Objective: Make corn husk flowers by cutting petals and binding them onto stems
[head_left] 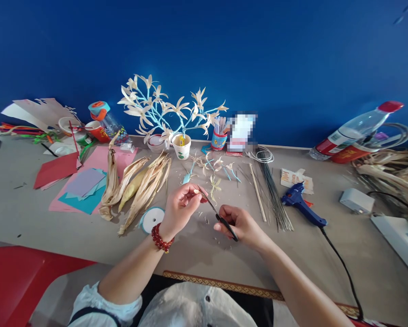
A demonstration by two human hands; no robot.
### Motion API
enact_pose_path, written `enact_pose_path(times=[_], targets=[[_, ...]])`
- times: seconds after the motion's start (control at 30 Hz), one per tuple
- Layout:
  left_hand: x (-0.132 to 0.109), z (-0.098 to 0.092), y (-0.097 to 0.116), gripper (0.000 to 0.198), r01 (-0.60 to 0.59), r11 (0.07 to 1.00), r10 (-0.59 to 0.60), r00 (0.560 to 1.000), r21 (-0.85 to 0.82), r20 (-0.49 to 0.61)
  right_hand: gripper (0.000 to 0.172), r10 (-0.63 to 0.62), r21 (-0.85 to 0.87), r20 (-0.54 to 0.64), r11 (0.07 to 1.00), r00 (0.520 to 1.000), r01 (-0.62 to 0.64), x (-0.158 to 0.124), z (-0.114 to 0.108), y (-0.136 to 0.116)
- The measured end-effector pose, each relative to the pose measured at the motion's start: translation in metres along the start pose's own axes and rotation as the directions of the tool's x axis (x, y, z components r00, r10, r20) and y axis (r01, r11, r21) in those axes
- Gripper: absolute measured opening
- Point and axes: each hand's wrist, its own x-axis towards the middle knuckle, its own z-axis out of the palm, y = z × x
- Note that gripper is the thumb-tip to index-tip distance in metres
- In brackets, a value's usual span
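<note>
My right hand grips a pair of scissors by its dark handles, blades pointing up and left. The blade tips reach the fingers of my left hand, which pinch a small pale piece, perhaps corn husk; its shape is too small to make out. Just beyond the hands lie several small husk flowers on blue stems. A roll of tape rests beside my left wrist. Small scraps are scattered on the table beneath the scissors.
Dried corn husks and coloured paper lie to the left. A paper cup holds branches of husk flowers at the back. On the right are thin wires, a blue glue gun with its cord, and a leaning bottle.
</note>
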Motion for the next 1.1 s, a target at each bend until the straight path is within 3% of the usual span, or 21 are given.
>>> enact_pose_path(times=[0.6, 0.8, 1.1], targets=[[0.001, -0.004, 0.0, 0.014, 0.104, 0.992, -0.1, 0.994, -0.077, 0.053, 0.053, -0.003, -0.05, 0.01, 0.999, 1.0, 0.003, -0.002, -0.007, 0.0], [0.004, -0.01, -0.004, 0.013, 0.253, 0.96, -0.23, 0.957, -0.121, 0.179, 0.055, -0.002, -0.005, 0.139, 1.0, 0.99, 0.003, -0.007, -0.015, -0.003], [0.004, -0.013, -0.002, 0.009, 0.385, 0.915, -0.331, 0.886, -0.118, 0.324, 0.056, 0.034, -0.035, 0.183, 0.999, 0.983, -0.028, -0.01, -0.024, -0.008]])
